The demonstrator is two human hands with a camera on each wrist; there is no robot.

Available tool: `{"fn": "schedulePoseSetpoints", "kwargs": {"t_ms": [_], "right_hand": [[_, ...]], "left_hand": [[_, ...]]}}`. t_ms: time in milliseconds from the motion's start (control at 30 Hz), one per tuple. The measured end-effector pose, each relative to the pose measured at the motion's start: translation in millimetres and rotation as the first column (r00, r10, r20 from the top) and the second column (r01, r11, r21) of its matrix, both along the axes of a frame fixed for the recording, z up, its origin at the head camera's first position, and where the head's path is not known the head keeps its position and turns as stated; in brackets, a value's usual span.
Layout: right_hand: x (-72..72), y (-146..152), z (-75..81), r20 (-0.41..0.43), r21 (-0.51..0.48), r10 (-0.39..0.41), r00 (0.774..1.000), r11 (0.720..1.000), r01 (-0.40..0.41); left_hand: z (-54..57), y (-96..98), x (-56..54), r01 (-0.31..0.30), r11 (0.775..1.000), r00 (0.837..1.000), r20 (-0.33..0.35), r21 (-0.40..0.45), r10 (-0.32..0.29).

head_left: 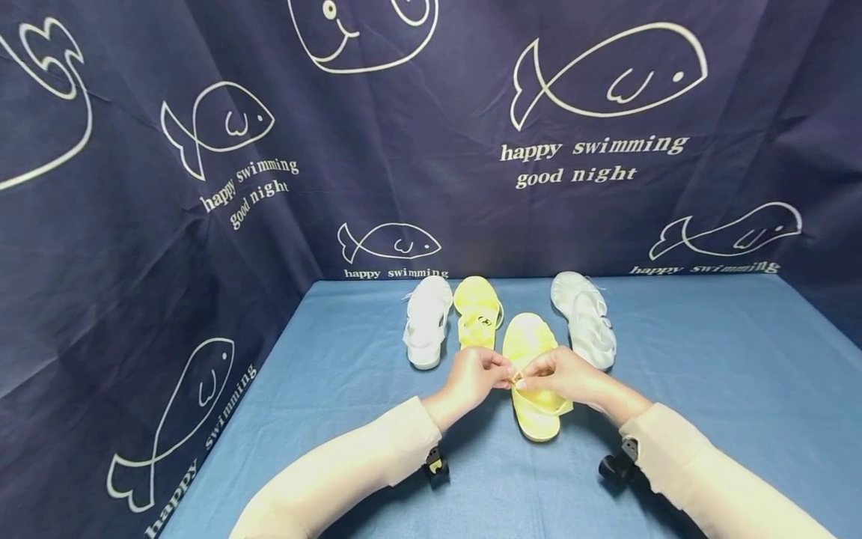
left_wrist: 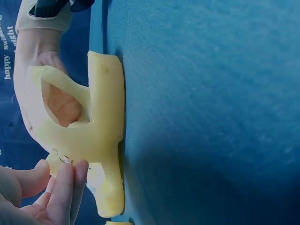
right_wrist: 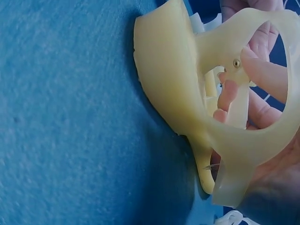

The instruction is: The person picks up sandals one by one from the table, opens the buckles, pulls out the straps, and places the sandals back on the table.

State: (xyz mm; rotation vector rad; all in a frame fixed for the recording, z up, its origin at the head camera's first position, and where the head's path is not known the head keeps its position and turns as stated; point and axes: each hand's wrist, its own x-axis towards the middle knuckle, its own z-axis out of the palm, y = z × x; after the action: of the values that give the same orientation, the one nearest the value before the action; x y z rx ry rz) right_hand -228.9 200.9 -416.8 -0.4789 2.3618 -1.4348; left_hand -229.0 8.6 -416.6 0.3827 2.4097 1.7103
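Observation:
A yellow sandal (head_left: 537, 427) sits sole-down on the blue cloth, between both hands. My left hand (head_left: 473, 376) is on its left side, thumb and fingertips pinching the strap end near a small metal buckle (left_wrist: 65, 160). From the other side my right hand (head_left: 564, 372) pinches the strap by the buckle. In the right wrist view its fingers show through the loop of the yellow strap (right_wrist: 234, 136), close to a small metal stud (right_wrist: 236, 63). The fingertips partly cover the buckle, so I cannot tell whether it is fastened.
Another yellow sandal (head_left: 477, 298) lies behind my left hand. A white sandal (head_left: 426, 329) is left of it, and a second white sandal (head_left: 584, 318) lies beyond my right hand. A dark blue curtain (head_left: 431, 150) with fish drawings hangs behind the table.

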Motion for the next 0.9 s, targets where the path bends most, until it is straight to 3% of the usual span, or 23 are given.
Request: {"fn": "schedulePoseSetpoints", "kwargs": {"t_ms": [300,467,567,900], "right_hand": [[-4.8,0.1,1.7,-0.004,0.016,0.034,0.999,0.999,-0.034],[-6.9,0.1,2.8,-0.006,0.041,0.033,0.999,0.999,-0.033],[-6.8,-0.5,3.5,-0.001,0.040,0.034,0.999,0.999,-0.034],[-6.2,0.0,5.8,-0.041,0.081,0.035,0.999,0.996,-0.032]], "left_hand": [[-1.5,-8.1,2.1,-0.018,1.000,1.000,-0.015,-0.019,0.018],[-0.4,-9.2,3.8,-0.024,1.000,0.999,0.026,0.013,0.024],[-0.4,-9.9,4.7,-0.018,1.000,1.000,0.017,0.016,0.018],[-1.0,-16.8,6.3,-0.011,0.995,1.000,-0.022,-0.098,0.009]]}}
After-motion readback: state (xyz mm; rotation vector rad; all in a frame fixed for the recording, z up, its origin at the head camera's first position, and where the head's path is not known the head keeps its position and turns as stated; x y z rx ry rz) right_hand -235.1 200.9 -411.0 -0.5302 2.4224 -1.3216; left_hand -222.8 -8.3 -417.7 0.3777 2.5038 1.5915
